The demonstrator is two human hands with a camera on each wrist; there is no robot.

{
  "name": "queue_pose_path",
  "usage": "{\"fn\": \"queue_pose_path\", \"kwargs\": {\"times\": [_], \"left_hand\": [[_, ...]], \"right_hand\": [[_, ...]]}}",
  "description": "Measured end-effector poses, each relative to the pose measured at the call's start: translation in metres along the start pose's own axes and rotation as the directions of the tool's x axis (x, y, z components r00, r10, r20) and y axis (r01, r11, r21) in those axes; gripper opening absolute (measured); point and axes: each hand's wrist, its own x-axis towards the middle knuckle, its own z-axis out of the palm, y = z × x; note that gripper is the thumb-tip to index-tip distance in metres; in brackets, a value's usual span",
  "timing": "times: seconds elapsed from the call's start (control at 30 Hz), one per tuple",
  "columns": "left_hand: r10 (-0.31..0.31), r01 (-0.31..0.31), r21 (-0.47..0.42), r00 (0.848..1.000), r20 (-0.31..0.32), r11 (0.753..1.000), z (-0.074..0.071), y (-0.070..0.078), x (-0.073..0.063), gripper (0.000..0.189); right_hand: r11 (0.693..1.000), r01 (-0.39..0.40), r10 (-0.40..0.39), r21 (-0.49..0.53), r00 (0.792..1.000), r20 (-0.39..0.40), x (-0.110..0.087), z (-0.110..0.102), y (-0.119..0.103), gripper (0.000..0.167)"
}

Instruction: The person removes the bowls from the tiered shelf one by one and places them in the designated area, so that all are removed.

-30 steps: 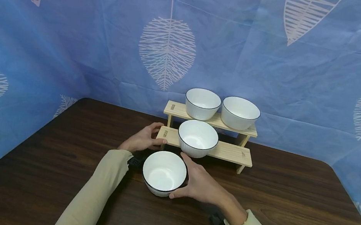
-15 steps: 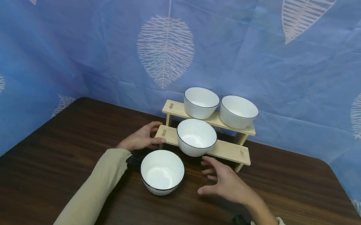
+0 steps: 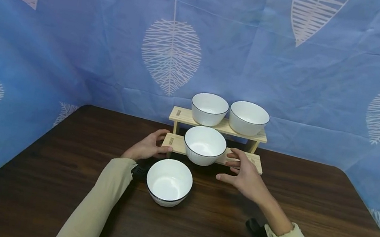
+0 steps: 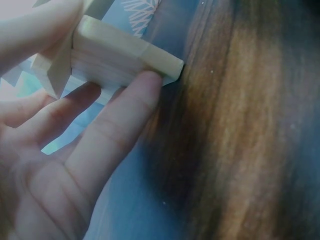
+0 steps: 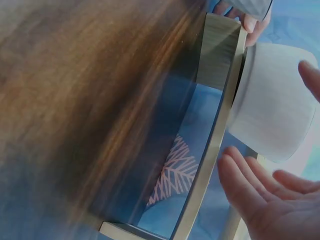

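Head view | left hand (image 3: 147, 145) grips wooden stand (image 3: 179, 143) | right hand (image 3: 248, 178) spread, beside lower-step bowl (image 3: 204, 145)

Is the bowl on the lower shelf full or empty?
Empty: the head view shows only bare white inside the bowl on the lower shelf.

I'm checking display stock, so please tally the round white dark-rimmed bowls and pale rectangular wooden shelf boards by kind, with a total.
Round white dark-rimmed bowls: 4
Pale rectangular wooden shelf boards: 2
Total: 6
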Motion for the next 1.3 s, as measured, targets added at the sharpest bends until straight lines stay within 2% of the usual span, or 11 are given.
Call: {"fn": "queue_pose_path", "kwargs": {"times": [0.37,0.63,0.83,1.03,1.3], "left_hand": [[0.002,-0.002,-0.002,1.000,-0.003,1.000,-0.001,0.000,0.003,0.076],[0.003,-0.003,-0.004,1.000,0.007,1.000,0.000,-0.004,-0.002,0.076],[0.024,-0.024,-0.009,1.000,0.007,1.000,0.000,0.001,0.002,0.076],[0.021,-0.020,-0.023,1.000,0.009,1.000,-0.001,0.002,0.003,0.076],[0.013,-0.013,-0.022,1.000,0.003,1.000,0.000,0.000,0.001,0.075]], "right_hand": [[0.997,-0.048,0.050,0.059,0.998,-0.034,0.015,0.003,-0.004,0.095],[0.975,-0.075,0.077,0.207,0.997,-0.002,0.022,0.015,-0.001,0.106],[0.976,-0.048,0.056,0.211,0.998,-0.029,0.032,0.015,-0.002,0.113],[0.968,-0.008,0.018,0.250,0.999,-0.040,0.041,0.025,0.000,0.117],[0.975,0.019,-0.005,0.222,0.998,-0.063,0.046,0.035,0.004,0.109]]}}
